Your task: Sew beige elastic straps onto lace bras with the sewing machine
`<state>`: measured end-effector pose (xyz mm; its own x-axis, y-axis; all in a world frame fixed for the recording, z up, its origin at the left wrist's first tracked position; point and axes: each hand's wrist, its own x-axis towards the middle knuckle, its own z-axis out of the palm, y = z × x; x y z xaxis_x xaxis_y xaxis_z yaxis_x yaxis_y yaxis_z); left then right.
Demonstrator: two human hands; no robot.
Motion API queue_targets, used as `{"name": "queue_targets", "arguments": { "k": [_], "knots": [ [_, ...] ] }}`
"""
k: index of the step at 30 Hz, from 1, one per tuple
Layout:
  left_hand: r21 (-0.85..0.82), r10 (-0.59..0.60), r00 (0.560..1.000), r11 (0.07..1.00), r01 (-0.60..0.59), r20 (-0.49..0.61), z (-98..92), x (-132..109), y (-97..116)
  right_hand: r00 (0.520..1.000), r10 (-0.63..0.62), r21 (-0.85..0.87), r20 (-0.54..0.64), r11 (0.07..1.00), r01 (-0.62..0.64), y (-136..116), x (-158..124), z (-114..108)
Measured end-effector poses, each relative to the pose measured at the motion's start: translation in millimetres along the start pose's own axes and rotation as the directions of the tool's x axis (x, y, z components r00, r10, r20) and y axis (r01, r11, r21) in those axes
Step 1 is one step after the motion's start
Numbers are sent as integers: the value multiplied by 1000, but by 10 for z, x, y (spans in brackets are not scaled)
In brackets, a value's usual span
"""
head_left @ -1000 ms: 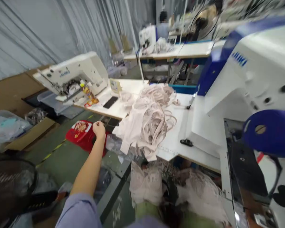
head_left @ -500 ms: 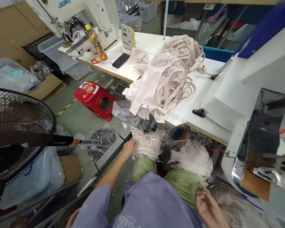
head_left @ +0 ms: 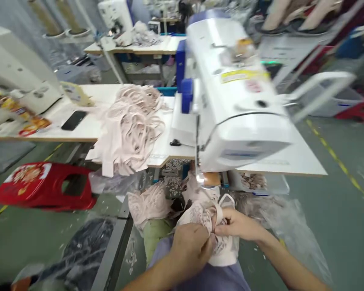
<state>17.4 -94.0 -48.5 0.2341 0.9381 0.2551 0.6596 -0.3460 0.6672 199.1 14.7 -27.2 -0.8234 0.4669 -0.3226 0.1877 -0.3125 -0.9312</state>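
Note:
A pale beige lace bra (head_left: 227,247) lies over my lap, below the sewing machine's head. My left hand (head_left: 191,246) is closed on the bra's lace from the near side. Facing it, my right hand (head_left: 236,224) pinches the bra close to a strap, thumb and fingers together. The two hands nearly touch, and their fingertips are partly hidden and blurred. Another beige lace bra (head_left: 151,202) rests on my left knee. On the table to the left is a heap of beige bras (head_left: 127,129) with straps tangled and bands hanging over the edge.
A white sewing machine (head_left: 242,117) stands right in front of me on the white table (head_left: 294,149). A phone (head_left: 74,120), a drink bottle (head_left: 24,111) and a yellowish control box (head_left: 75,93) are on the left. A red stool (head_left: 45,186) and plastic bags (head_left: 291,230) are on the floor.
My view has swung right, bringing the sewing machine to the middle. My left hand has left the bra on the left knee and joined my right hand at the other bra.

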Motion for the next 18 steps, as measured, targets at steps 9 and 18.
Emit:
{"name": "queue_targets", "arguments": {
  "k": [9,18],
  "knots": [
    [-622,-115,808,578,528,578,82,793,217,989,-133,-117,66,983,140,-560,-967,-224],
    [-435,-290,862,768,469,417,185,870,190,974,-53,-101,-218,994,32,-353,-765,-608]
  ]
}}
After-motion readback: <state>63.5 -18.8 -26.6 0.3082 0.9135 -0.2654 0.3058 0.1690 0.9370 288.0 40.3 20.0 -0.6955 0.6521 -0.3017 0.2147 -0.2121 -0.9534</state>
